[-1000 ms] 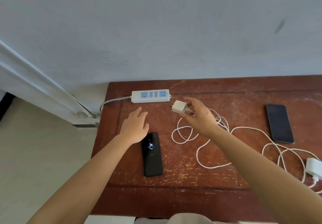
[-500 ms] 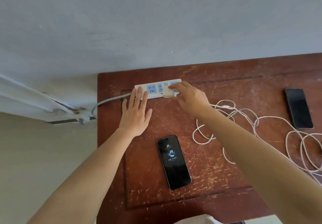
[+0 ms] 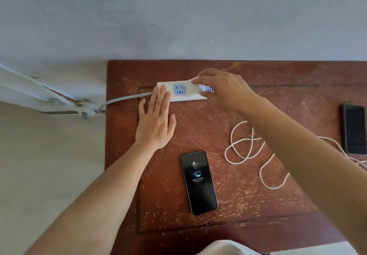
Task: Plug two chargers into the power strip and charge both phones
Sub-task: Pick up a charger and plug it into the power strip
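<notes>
Charger and power strip meet at the far side of the table, close to the wall; only a sliver of the white plug body shows under the right hand, whose fingers curl down over it in a pinch, so whether its prongs are seated cannot be told. By its look the charger is a small, light, hard plastic block, best held by its flat sides with thumb and fingertips and pushed straight into the slots; a tilted push would likely bind the prongs. The strip is also light and smooth, and on this worn wood it would probably slide under a push, which fits the left hand lying flat with fingers straight and close together, its tips pressing on the strip's left end beside the blue socket. A grey cord leaves that end toward the wall. Nearer the person, a lit phone lies face up, well apart from the strip. A white cable, limp and looped, trails right under the forearm, and would snag easily if dragged. A second, dark phone lies at the right edge.
</notes>
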Demonstrator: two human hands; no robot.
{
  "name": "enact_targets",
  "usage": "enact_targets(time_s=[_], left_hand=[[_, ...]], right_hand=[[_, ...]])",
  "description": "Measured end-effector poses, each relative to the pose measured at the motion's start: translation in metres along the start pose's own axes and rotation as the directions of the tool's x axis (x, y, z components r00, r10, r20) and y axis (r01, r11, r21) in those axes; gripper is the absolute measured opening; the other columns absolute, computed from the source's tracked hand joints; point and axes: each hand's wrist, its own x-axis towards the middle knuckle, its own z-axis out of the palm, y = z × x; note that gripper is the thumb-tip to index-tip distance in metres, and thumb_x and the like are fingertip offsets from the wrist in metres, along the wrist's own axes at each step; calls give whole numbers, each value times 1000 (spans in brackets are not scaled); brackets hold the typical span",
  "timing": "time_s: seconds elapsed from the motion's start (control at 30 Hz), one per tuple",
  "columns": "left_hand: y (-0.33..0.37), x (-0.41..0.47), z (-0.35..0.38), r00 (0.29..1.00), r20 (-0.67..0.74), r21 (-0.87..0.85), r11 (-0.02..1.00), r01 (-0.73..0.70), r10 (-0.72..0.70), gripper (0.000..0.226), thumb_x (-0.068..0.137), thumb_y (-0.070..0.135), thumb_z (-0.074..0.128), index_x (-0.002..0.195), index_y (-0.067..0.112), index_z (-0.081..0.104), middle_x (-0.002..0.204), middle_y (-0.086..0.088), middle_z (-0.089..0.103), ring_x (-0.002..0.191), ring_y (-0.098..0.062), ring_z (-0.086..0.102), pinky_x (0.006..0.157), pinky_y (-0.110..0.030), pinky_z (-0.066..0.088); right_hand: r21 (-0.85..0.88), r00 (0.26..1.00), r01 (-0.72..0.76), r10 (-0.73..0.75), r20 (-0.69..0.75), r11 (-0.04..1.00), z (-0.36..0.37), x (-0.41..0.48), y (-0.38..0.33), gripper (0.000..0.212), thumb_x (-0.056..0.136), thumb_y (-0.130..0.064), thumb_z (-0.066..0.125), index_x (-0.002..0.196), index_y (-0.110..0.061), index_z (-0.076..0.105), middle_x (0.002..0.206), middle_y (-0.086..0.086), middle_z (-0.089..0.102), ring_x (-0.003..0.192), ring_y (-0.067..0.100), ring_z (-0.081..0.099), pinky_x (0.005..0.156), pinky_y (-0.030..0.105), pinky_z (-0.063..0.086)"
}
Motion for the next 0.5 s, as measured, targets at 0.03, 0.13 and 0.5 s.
enact_targets(time_s=[0.03,0.13,0.5], left_hand=[[0,-1,0,1000,-12,-17,1000,21,-21,68,102,39,33,159,10,11,170,-13,8,157,-26,7,123,-57,17],[2,-2,-2,998,-31,-33,998,56,-57,67,100,36,34,157,5,15,169,-17,10,156,-28,12,124,-54,17],[5,-2,-8,990,-76,-14,992,121,-122,69,93,33,32,155,7,20,165,-19,26,154,-33,21,119,-64,18]], right_hand=[[13,1000,18,-18,23,1000,0,1,-1,44,94,-21,65,137,-29,62,143,-3,58,111,27,66,75,34,46],[29,996,48,-50,70,998,-1,5,0,42,96,-27,65,137,-30,61,142,-2,58,108,26,66,73,33,43],[-38,973,56,-46,226,998,-28,28,-19,37,97,-44,55,130,-29,64,126,4,67,114,28,60,87,43,51]])
